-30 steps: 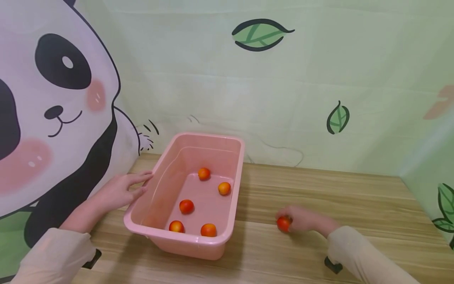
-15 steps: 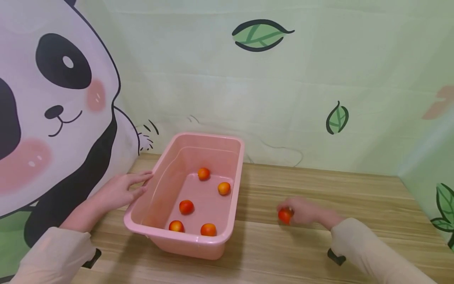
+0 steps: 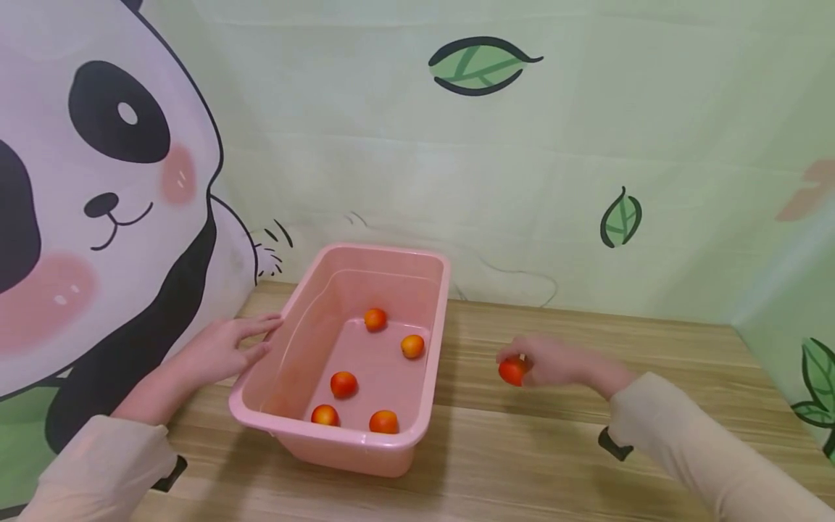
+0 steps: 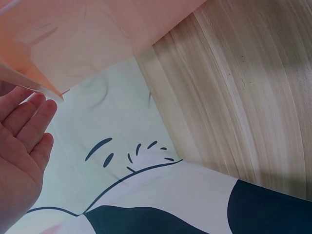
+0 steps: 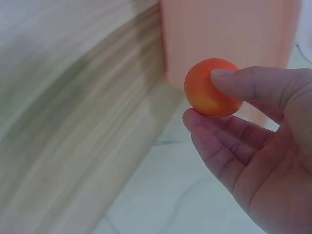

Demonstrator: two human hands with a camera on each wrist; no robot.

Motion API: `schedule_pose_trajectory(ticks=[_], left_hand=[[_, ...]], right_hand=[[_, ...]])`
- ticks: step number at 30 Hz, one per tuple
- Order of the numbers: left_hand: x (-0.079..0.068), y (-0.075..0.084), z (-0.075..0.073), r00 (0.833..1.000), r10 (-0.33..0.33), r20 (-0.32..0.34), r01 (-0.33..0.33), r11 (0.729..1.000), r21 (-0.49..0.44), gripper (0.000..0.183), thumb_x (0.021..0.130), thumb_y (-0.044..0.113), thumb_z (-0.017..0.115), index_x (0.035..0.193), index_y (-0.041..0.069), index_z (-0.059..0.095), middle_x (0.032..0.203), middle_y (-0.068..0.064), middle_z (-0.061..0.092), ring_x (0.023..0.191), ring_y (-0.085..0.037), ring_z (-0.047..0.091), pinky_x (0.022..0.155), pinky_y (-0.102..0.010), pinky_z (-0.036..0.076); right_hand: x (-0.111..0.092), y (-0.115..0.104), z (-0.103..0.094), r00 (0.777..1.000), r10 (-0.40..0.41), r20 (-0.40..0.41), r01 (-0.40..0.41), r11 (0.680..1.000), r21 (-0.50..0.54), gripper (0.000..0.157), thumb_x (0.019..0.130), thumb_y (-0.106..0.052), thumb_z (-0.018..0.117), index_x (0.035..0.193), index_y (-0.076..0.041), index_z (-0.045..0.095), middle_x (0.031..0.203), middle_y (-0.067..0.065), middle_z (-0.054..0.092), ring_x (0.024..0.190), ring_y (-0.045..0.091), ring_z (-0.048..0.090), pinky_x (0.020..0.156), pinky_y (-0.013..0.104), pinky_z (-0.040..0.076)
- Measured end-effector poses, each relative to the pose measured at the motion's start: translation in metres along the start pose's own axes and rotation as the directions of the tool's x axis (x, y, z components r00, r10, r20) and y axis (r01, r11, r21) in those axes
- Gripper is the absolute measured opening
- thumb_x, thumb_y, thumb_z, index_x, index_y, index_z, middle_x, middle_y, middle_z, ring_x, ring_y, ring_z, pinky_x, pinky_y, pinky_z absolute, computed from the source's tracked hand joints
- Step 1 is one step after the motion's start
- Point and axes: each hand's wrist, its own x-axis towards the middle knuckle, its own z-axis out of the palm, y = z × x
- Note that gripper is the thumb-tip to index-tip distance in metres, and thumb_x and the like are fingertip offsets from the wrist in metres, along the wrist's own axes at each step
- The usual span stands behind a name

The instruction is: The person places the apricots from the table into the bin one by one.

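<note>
My right hand point(image 3: 551, 360) pinches a small orange-red tomato point(image 5: 207, 90) between thumb and fingers. It holds the tomato over the wooden table, to the right of a pink plastic basin point(image 3: 428, 391). In the right wrist view the thumb lies across the fruit, with the fingertips beneath it. My left hand point(image 3: 218, 349) rests at the basin's left rim, its fingers fairly straight; the left wrist view shows its fingertips point(image 4: 46, 107) right at the rim's edge. Inside the basin several similar fruits lie spread over the floor, among them a red tomato point(image 3: 343, 384) and a yellower one point(image 3: 412, 346).
The basin stands on a wood-grain table point(image 3: 587, 449), left of its middle. Behind the table hangs a pale green cloth backdrop point(image 3: 522, 159) with leaves, and a large printed panda point(image 3: 176, 290) covers the left side.
My right hand, gripping the tomato throughout, has moved away from my body over the table and slightly toward the basin. The left hand and the basin have stayed in place.
</note>
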Motion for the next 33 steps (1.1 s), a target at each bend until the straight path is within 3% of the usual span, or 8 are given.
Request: schedule_pose_trajectory(ticks=[4, 18, 25, 33], left_hand=[[0.000, -0.001, 0.000, 1.000, 0.001, -0.004, -0.001, 1.000, -0.001, 0.047, 0.084, 0.019, 0.058, 0.129, 0.007, 0.047, 0.131, -0.020, 0.047, 0.116, -0.044, 0.046, 0.090, -0.059, 0.039], [0.000, -0.001, 0.001, 1.000, 0.003, -0.011, -0.003, 1.000, -0.005, 0.047, 0.084, 0.019, 0.058, 0.129, 0.007, 0.048, 0.130, -0.020, 0.048, 0.116, -0.043, 0.046, 0.090, -0.059, 0.039], [0.000, -0.003, 0.001, 1.000, 0.019, -0.015, -0.019, 1.000, -0.010, 0.047, 0.084, 0.019, 0.058, 0.128, 0.007, 0.049, 0.130, -0.018, 0.048, 0.116, -0.043, 0.046, 0.089, -0.058, 0.039], [0.000, -0.004, 0.001, 0.998, 0.060, -0.035, -0.060, 0.998, -0.001, 0.045, 0.084, 0.019, 0.060, 0.126, 0.005, 0.051, 0.128, -0.018, 0.050, 0.113, -0.042, 0.050, 0.087, -0.056, 0.042]], right_hand=[[0.003, -0.015, -0.013, 1.000, -0.003, 0.006, 0.003, 1.000, 0.010, 0.037, 0.073, 0.007, 0.059, 0.108, -0.005, 0.062, 0.103, 0.009, 0.061, 0.088, 0.020, 0.053, 0.078, 0.036, 0.050], [0.025, -0.065, -0.055, 0.998, -0.068, -0.008, 0.067, 0.991, -0.113, 0.038, 0.075, 0.002, 0.062, 0.110, -0.013, 0.063, 0.098, 0.002, 0.062, 0.083, 0.017, 0.054, 0.077, 0.030, 0.050], [0.039, -0.087, -0.064, 0.995, -0.094, 0.018, 0.095, 0.992, -0.084, 0.038, 0.077, 0.000, 0.061, 0.113, -0.015, 0.062, 0.100, -0.001, 0.061, 0.087, 0.016, 0.053, 0.077, 0.025, 0.049], [0.058, -0.111, -0.062, 0.993, -0.112, 0.049, 0.117, 0.986, -0.121, 0.036, 0.079, -0.002, 0.061, 0.110, -0.018, 0.062, 0.099, -0.004, 0.060, 0.090, 0.014, 0.051, 0.078, 0.024, 0.047]])
